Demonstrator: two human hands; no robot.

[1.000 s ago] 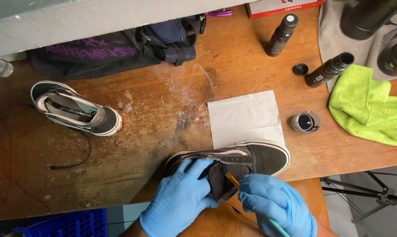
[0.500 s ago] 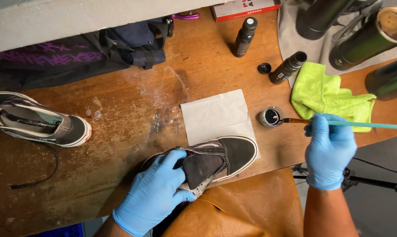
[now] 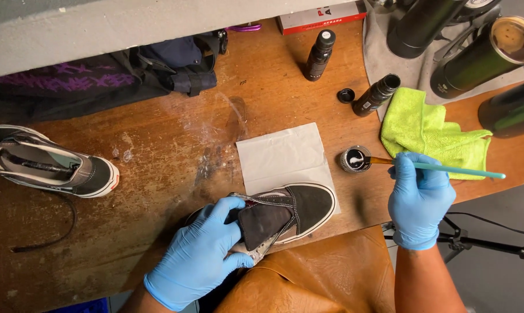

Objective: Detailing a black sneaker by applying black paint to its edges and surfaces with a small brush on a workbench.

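The left hand [image 3: 201,255] grips the black sneaker [image 3: 285,211] at the desk [image 3: 157,150] edge; right of the sneaker, the right hand [image 3: 418,200] clasps a teal brush [image 3: 447,168], its tip dipped into a small open jar [image 3: 355,159].

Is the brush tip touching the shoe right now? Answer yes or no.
No: the brush in the right hand has its tip in the small open jar, apart from the shoe under the left hand.
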